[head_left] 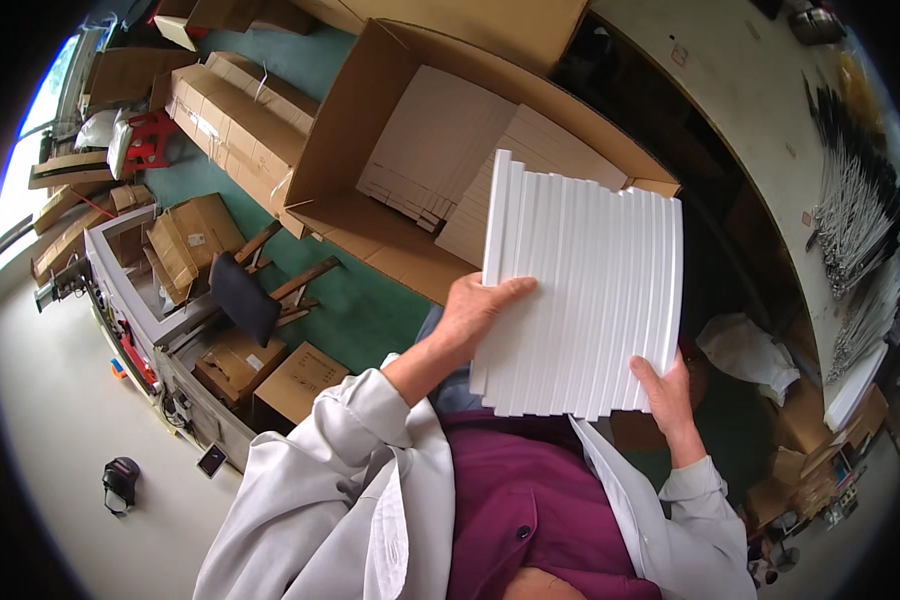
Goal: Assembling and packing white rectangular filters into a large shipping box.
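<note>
- The left hand [482,308] was closed on the left edge of a bundle of white strips [582,300], its thumb lying across the upper face and its other fingers hidden behind.
- The right hand [665,392] gripped the bundle's near right corner, thumb on top, the rest of its fingers mostly out of sight underneath.
- The hands were apart from each other, with the bundle spanning the gap between them and reaching out beyond both.
- The strips lay side by side with uneven ends; at the far end, on the left hand's side, one stuck out past its neighbours.
- Just beyond the hands stood an open cardboard box [375,240], partly covered in view by the bundle's far end; whether the two touched could not be told.
- Inside that box lay two flat stacks of white pieces [438,135].
- Left of the left hand were a stool with a dark seat [242,298] and, nearer the body, a closed carton [300,382].
- Well right of the right hand ran a pale bench [735,120] bearing thin dark-ended rods [852,205]; a whitish bag [745,350] sat nearer that hand.
</note>
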Motion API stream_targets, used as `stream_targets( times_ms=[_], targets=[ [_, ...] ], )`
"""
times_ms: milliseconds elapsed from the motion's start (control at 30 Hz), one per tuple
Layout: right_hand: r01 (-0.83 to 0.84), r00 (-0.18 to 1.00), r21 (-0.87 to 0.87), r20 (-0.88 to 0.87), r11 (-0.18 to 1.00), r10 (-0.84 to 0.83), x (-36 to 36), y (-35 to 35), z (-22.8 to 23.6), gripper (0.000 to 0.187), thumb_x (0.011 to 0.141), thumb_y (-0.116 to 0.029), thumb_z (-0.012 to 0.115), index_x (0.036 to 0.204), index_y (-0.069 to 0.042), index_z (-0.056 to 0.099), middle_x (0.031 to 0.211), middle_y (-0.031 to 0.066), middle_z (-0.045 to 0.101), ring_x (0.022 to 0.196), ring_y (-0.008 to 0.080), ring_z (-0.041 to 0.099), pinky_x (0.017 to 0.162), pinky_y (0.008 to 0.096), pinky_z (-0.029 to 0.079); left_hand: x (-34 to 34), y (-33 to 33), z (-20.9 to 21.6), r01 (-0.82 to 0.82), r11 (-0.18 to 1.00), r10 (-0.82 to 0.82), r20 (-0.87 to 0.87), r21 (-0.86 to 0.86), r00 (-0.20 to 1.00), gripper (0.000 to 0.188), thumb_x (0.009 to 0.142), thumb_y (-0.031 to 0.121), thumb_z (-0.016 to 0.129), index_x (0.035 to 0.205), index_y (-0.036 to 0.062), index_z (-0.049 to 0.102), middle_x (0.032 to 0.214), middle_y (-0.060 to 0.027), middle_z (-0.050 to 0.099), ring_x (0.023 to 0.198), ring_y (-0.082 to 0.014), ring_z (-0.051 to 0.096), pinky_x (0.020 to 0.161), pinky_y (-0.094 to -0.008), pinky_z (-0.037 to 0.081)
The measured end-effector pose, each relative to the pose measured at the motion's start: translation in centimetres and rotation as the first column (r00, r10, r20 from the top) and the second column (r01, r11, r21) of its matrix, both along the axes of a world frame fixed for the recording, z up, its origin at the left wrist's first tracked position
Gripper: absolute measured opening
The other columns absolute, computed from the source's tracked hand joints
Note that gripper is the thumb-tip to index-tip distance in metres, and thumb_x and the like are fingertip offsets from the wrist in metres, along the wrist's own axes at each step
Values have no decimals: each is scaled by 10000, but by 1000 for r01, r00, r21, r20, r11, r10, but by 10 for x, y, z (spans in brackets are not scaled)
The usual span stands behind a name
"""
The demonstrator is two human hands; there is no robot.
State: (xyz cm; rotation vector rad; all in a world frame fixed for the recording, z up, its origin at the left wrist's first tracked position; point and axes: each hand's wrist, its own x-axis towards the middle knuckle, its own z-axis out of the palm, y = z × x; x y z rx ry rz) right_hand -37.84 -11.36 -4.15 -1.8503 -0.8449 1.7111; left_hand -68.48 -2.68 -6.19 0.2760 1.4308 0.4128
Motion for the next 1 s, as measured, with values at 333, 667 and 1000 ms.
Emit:
stream_targets(
  times_ms=[333, 667, 1000],
  targets=[
    [-42, 999, -24, 19, 999, 42, -93, 51, -62, 652, 851, -308, 804, 1320, 44, 518, 1147, 134, 672, 1024, 183, 645, 908, 340, 519, -101, 50, -41, -19, 995, 15, -46, -97, 999, 463, 845, 338, 805, 1048, -65, 701, 890, -114, 720, 707, -180, 689, 642, -315, 564],
    [7, 996, 46, -89, 999, -3, -207, 109, -199, 792, 837, -449, 806, 1343, 63, 476, 1196, 162, 648, 1095, 227, 634, 968, 360, 504, -201, 142, -121, 190, 980, -170, -250, 55, 953, 580, 784, 408, 837, 1049, -84, 680, 899, -159, 708, 729, -239, 710, 667, -366, 597],
    [100, 981, 77, -172, 992, -86, -266, 124, -296, 919, 790, -570, 810, 1390, 30, 456, 1260, 166, 620, 1168, 249, 596, 1021, 362, 467, -229, 185, -182, 285, 951, -229, -351, 116, 908, 542, 797, 357, 821, 1082, -83, 685, 967, -151, 729, 849, -235, 717, 778, -340, 575]
  ],
)
